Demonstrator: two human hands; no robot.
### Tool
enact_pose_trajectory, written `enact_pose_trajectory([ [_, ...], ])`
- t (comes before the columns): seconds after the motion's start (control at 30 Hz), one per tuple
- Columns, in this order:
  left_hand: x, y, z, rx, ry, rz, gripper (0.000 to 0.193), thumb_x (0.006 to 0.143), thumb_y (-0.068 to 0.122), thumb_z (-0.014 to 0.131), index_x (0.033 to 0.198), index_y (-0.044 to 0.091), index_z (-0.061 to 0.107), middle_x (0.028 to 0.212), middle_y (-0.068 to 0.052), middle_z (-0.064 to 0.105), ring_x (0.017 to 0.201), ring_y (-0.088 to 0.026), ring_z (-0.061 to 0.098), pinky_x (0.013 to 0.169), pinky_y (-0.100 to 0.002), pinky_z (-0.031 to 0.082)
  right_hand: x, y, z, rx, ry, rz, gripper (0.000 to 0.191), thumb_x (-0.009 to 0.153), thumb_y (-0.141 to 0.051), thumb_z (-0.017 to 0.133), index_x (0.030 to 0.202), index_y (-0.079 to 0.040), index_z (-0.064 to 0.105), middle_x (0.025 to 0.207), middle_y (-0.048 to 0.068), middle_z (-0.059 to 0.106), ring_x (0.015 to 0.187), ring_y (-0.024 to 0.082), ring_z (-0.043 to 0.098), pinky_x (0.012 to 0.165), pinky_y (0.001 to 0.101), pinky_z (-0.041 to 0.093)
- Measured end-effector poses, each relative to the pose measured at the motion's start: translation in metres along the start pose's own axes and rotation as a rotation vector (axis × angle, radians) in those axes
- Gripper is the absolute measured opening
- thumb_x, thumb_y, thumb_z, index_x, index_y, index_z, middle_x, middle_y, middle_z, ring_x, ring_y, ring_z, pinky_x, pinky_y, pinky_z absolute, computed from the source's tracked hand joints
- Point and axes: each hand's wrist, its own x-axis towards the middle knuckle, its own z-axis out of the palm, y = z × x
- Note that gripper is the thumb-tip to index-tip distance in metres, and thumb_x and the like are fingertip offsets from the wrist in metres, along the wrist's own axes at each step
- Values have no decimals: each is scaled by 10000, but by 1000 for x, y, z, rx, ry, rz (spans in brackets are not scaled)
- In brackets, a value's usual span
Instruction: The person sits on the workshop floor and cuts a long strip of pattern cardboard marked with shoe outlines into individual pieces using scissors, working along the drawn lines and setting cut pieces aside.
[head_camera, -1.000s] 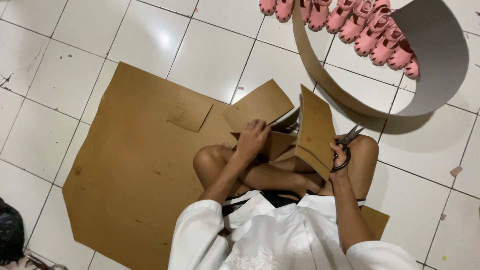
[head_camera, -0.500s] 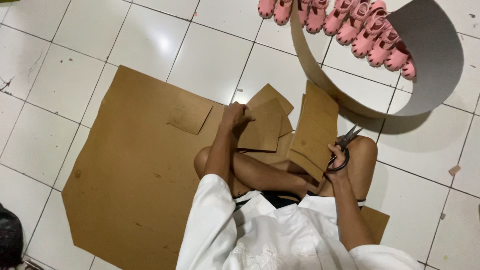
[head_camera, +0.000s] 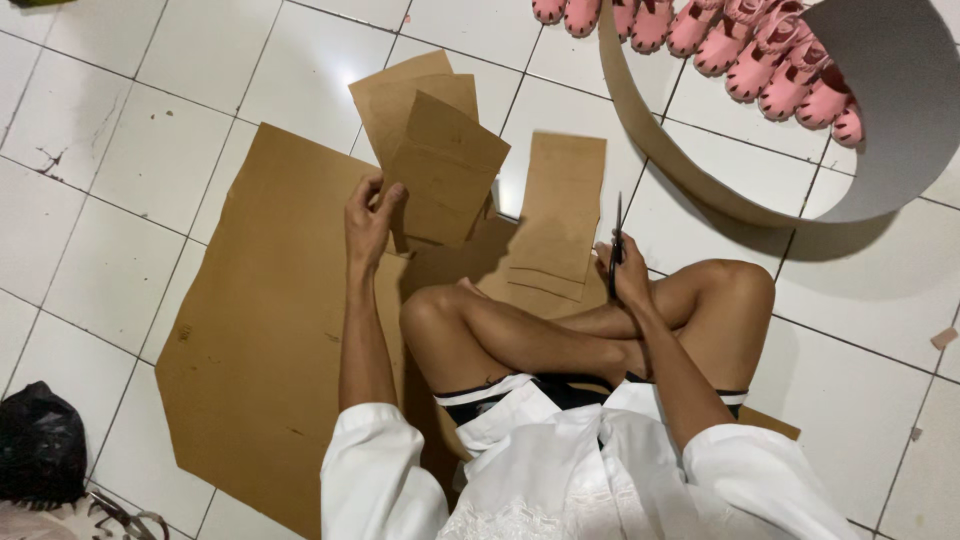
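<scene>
- Sitting cross-legged on a white tiled floor (head_camera: 150, 60), legs over a large cardboard sheet (head_camera: 270, 330).
- Left hand (head_camera: 368, 220): raised ahead of the left knee, fingers (head_camera: 392, 200) clamped on the lower left edge of a small stack of cut cardboard pieces (head_camera: 440, 165).
- Pieces: fanned and overlapping, held tilted above the floor, upper corners reaching past the sheet's far edge.
- Right hand (head_camera: 628, 280): above the right shin, fingers closed around the handles of black scissors (head_camera: 617, 235).
- Scissors: blades together, pointing away from the body, just beside the right edge of a cardboard strip (head_camera: 560, 210).
- Strip: long and rectangular, lying flat between the knees and the far tiles, two cut lines across its near end.
- Curved grey board (head_camera: 880, 120): standing on edge at upper right, bent into an arc, well apart from both hands.
- Pink shoes (head_camera: 740, 50): in a row behind the arc, along the top edge.
- Black bag (head_camera: 40, 445): on the floor at lower left, near the sheet's corner.
- White garment (head_camera: 560, 470): covers torso and upper arms.
</scene>
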Motion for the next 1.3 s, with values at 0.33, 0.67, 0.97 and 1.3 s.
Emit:
enact_pose_trajectory([
  [0.33,-36,-48,124,-77,-132,-182,408,963,351,698,1179,6,684,1067,-118,732,991,-190,678,837,-303,566,-15,10,-6,434,35,100,563,1032,-331,577,1480,-21,437,1086,146,679,873,141,688,726,269,586],
  [0.67,-77,-67,177,164,-374,-249,723,915,358,763,1426,-36,435,1352,-300,567,1239,-396,587,1031,-468,501,-4,10,-3,195,-161,86,478,921,-174,758,1313,43,591,1160,109,689,1023,201,662,899,309,548],
  [0.97,29,-66,12,935,165,-366,793,716,285,922,1318,-14,501,1359,-213,538,1290,-414,490,1077,-527,446,-25,58,-56,730,7,177,152,964,-91,697,896,-165,583,751,-83,568,535,14,532,403,162,349],
  [1.3,36,-86,-45,910,2,-533,777,714,256,954,1318,-44,567,1375,-252,540,1197,-399,603,1017,-481,556,-64,76,-95,892,6,52,193,1008,-33,627,1187,33,654,1173,140,695,1073,253,678,990,400,532],
])
